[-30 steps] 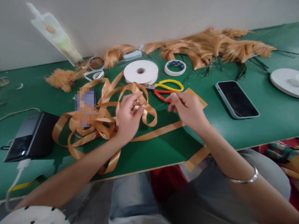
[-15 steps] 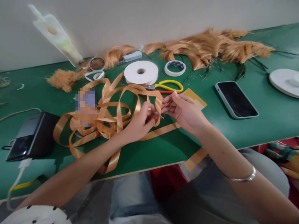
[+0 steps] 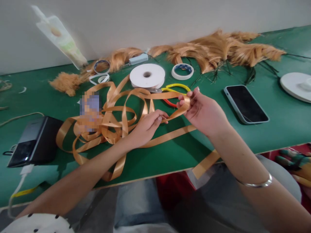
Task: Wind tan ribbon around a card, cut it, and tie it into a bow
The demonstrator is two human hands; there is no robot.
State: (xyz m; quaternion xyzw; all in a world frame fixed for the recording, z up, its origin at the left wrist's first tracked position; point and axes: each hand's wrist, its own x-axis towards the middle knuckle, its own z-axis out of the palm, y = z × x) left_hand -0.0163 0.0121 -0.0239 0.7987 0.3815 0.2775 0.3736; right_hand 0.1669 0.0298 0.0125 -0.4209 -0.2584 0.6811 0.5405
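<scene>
Orange ribbon (image 3: pixel 124 124), green tabletop (image 3: pixel 243 139), white spool (image 3: pixel 137 77), black-dotted white fabric (image 3: pixel 46 223).

We reach in with our bare left forearm (image 3: pixel 80 176) from the lower left and our bare right forearm (image 3: pixel 243 158) from the lower right. Our bare left hand (image 3: pixel 150 126) points rightward, thumb and curled fingers drawn into a pinch. Our bare right hand (image 3: pixel 202 110), slightly higher, turns its palm inward, fingers bent in a grip.
</scene>
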